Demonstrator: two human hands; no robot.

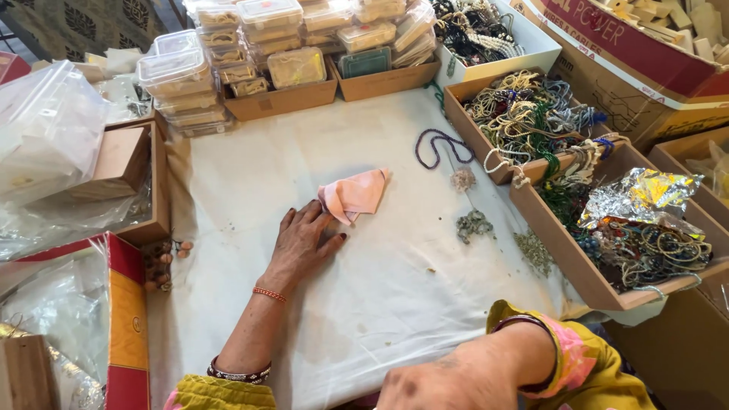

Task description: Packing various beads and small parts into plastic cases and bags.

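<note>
My left hand [304, 244] lies flat on the white cloth [243, 175] that covers the table, fingers spread, its fingertips at the edge of a folded pink cloth [355, 193]. A red thread and a beaded bangle circle that wrist and forearm. My right hand [444, 383] is at the bottom edge, close to the camera, back of the hand up; its fingers are out of frame. A purple bead string [435, 146] and small piles of beads [474, 225] lie to the right of the pink cloth.
Cardboard trays of tangled bead necklaces [531, 114] and bangles [645, 250] line the right side, with crumpled foil [642, 199]. Stacked clear plastic boxes [182, 80] stand at the back. Plastic bags [45, 137] and a red-and-orange box [125, 319] sit left.
</note>
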